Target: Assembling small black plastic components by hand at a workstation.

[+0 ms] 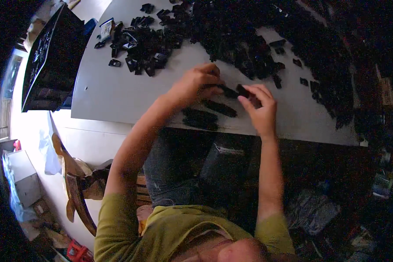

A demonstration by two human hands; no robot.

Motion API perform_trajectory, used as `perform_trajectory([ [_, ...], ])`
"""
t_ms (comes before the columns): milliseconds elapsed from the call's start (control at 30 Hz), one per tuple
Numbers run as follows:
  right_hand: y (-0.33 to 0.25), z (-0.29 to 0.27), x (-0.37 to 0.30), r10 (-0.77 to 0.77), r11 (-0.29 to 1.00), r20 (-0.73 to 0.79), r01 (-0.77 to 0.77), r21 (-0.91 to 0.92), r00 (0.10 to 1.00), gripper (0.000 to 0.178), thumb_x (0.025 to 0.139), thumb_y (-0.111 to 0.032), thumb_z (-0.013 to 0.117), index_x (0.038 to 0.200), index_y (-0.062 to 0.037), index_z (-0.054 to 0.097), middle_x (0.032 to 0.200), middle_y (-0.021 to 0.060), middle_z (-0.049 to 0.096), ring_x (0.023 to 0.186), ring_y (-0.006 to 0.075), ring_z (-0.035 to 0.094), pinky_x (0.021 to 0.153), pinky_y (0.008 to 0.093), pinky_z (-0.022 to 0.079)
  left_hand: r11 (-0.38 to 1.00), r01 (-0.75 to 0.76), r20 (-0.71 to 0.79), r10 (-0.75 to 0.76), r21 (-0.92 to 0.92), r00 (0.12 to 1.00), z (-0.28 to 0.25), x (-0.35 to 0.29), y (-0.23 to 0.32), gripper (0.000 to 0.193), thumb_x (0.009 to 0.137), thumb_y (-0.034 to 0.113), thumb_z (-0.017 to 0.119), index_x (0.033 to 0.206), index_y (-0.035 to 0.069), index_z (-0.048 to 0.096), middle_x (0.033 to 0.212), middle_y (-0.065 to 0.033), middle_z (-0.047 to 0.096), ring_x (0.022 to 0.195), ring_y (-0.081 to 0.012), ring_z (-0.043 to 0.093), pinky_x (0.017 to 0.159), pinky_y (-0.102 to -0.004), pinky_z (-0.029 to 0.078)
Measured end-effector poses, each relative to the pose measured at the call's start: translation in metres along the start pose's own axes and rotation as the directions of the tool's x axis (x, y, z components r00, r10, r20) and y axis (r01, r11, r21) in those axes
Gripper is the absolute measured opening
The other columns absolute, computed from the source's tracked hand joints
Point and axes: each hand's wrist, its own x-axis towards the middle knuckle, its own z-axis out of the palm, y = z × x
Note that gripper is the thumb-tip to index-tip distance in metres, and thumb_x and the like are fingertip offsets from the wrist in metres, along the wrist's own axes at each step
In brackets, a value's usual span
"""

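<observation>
Over the near part of the grey table, my left hand has its fingers curled round one end of a long black piece; its grip is partly hidden. Facing it, my right hand pinches a small black part between thumb and fingers. That part is close to the long piece's free end; whether they touch I cannot tell. Just below my hands lies a dark elongated piece. Another black bundle-like piece rests by the table's front edge. Their exact kind is too dark to make out.
A large heap of small black plastic parts covers the table's far side, with a looser group to its left. A small pale packet lies there. Left of the grey table stands a black box; a wooden chair is lower left.
</observation>
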Motion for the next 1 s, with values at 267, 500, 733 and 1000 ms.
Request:
perform_trajectory([
  [267,0.002,0.001,-0.002,0.024,1.000,-0.002,-0.024,0.015,1.000,0.026,0.072,-0.003,0.070,0.096,-0.0001,0.063,0.091,0.0075,0.059,0.079,0.0181,0.060,0.069,0.0272,0.048,0.994,0.102,0.072,-0.099,-0.034,0.992,0.003,0.006,0.010,0.020,0.076,0.014,0.065,0.092,0.002,0.062,0.095,-0.0151,0.057,0.092,-0.0337,0.056,0.081,-0.0401,0.045],
  [500,0.003,-0.010,-0.002,0.014,0.996,0.118,-0.003,-0.093,0.993,0.028,0.069,-0.002,0.072,0.096,-0.0005,0.064,0.090,0.0078,0.059,0.080,0.0188,0.059,0.069,0.0279,0.047,0.996,0.081,0.057,-0.080,-0.028,0.995,0.005,0.005,0.006,0.021,0.074,0.012,0.066,0.091,0.002,0.062,0.096,-0.0143,0.059,0.093,-0.0332,0.056,0.082,-0.0394,0.045],
  [733,0.003,0.009,0.002,-0.013,0.998,0.152,0.023,-0.063,0.988,0.023,0.070,-0.006,0.071,0.091,0.0014,0.066,0.087,0.0093,0.057,0.081,0.0199,0.056,0.070,0.0293,0.045,1.000,-0.004,0.060,0.004,-0.008,0.998,0.011,0.004,0.001,0.023,0.071,0.012,0.067,0.091,0.002,0.063,0.095,-0.0142,0.060,0.090,-0.0321,0.057,0.078,-0.0396,0.047],
  [1000,0.004,0.011,0.029,-0.078,0.919,-0.040,0.057,-0.391,0.996,0.025,0.078,-0.009,0.065,0.102,-0.0043,0.062,0.098,0.0100,0.053,0.086,0.0275,0.055,0.073,0.0347,0.046,0.933,0.152,-0.329,-0.039,0.326,0.944,-0.005,0.024,0.015,0.029,0.073,0.013,0.065,0.100,0.005,0.060,0.097,-0.0138,0.056,0.088,-0.0319,0.056,0.076,-0.0405,0.047],
])
